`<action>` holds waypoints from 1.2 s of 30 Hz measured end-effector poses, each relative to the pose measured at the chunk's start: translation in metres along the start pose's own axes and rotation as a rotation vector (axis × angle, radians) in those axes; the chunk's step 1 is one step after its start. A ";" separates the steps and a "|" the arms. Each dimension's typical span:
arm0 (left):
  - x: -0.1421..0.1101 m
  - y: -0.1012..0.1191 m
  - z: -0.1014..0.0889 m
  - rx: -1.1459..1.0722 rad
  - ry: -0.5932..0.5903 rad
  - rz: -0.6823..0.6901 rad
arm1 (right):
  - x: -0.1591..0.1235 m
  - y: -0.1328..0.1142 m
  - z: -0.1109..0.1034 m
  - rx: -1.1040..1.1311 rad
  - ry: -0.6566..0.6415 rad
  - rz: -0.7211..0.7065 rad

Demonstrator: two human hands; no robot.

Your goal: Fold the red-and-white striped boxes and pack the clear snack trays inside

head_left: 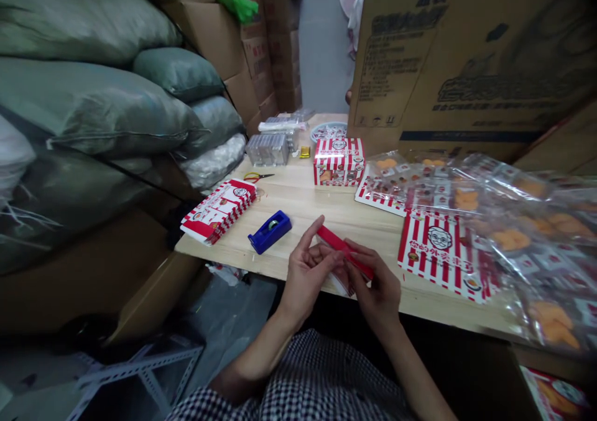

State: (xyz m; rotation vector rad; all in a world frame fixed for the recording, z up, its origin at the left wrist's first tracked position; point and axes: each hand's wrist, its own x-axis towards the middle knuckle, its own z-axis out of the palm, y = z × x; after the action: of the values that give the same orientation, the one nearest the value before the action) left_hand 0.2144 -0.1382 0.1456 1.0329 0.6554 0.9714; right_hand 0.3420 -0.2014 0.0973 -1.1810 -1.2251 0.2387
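Note:
A small red-and-white carton [336,242], partly hidden by fingers, is held between my two hands over the table's front edge. My left hand [305,265] grips its left side, thumb across the front and index finger stretched along the far end. On the right side, the fingers of my right hand [377,279] pinch the red edge. Left of my hands sits a blue tape dispenser [270,231]. Beyond it lies a stack of flat striped cartons [221,209]. An assembled striped box [338,161] stands farther back.
Clear packets with orange pieces [466,198] overlap printed cards [441,253] at right. Scissors [257,176], clear plastic cases [267,149] and a bowl of small packets [329,131] are farther back. A large cardboard box [459,54] rises behind; stuffed sacks [107,107] are piled left.

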 end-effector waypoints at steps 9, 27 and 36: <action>0.008 -0.010 0.005 -0.067 0.021 -0.016 | 0.000 0.005 -0.008 -0.069 0.002 0.018; 0.045 -0.029 -0.035 0.624 -0.155 0.089 | 0.027 0.007 -0.042 0.196 0.199 0.405; 0.052 -0.031 -0.062 0.573 -0.568 -0.127 | -0.022 0.086 -0.038 0.578 0.556 0.837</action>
State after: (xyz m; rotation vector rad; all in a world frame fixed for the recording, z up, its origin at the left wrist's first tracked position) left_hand 0.1970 -0.0723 0.0919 1.6663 0.5161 0.3366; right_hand 0.4002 -0.2011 0.0208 -1.0735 -0.0979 0.7688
